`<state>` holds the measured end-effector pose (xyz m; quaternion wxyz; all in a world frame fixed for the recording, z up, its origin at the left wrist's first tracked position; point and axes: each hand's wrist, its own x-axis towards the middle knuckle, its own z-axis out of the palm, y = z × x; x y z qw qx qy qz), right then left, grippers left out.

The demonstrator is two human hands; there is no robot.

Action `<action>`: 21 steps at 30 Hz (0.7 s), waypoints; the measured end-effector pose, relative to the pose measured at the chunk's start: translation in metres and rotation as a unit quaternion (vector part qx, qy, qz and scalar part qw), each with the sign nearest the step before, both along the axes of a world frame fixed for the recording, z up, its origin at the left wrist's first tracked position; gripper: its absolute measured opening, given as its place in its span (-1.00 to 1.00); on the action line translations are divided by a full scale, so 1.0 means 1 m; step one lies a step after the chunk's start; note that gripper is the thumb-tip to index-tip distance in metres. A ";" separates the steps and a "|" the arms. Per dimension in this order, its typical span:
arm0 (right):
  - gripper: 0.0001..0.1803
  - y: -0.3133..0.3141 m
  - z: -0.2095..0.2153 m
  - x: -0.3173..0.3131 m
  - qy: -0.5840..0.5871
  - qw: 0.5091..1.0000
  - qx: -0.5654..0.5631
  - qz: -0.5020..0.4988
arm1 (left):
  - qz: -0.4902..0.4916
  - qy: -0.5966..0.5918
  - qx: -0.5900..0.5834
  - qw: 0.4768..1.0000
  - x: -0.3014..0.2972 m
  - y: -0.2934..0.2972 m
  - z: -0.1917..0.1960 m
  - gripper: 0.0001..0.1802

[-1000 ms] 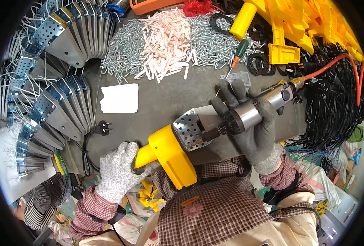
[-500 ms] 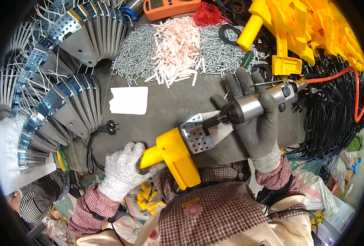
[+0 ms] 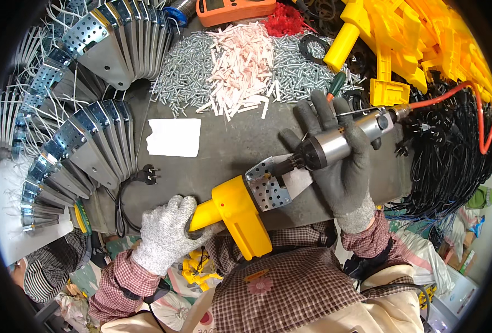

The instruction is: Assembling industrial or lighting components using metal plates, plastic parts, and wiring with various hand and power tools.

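My left hand (image 3: 165, 233), in a light grey knit glove, grips the handle end of a yellow plastic tool housing (image 3: 236, 213) at the table's near edge. A perforated metal plate (image 3: 268, 186) sticks out of the housing's far end. My right hand (image 3: 340, 161), in a dark grey glove, is wrapped around a silver pneumatic screwdriver (image 3: 343, 139) with an orange hose (image 3: 451, 94) at its back. The driver's tip touches the metal plate.
Fanned stacks of perforated metal plates (image 3: 85, 139) lie at the left. Heaps of screws (image 3: 188, 75) and white-pink plastic pieces (image 3: 240, 61) sit at the back, yellow housings (image 3: 418, 39) at the back right, black cables (image 3: 451, 166) at the right. A white paper (image 3: 174, 137) and a black plug (image 3: 146, 175) rest mid-table.
My right hand has brought the screwdriver down and toward me, and its tip is now against the metal plate. The yellow housing has shifted slightly under my left hand.
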<state>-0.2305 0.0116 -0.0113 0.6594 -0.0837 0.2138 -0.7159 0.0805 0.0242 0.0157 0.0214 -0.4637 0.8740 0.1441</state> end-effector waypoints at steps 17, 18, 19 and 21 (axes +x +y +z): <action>-0.68 -0.067 0.080 0.094 0.768 0.388 -0.509 0.027 | 0.237 0.559 0.565 0.559 -0.040 0.089 -0.018 -0.28; -0.77 -0.084 0.060 0.133 0.802 0.281 -0.527 -0.003 | 0.261 0.578 0.578 0.514 -0.054 0.076 0.001 -0.26; -0.85 -0.095 0.048 0.154 0.858 0.101 -0.503 -0.001 | 0.274 0.614 0.569 0.473 -0.062 0.073 -0.004 -0.28; -0.91 -0.099 0.044 0.172 0.843 0.131 -0.517 0.077 | 0.307 0.687 0.533 0.387 -0.060 0.077 -0.025 -0.32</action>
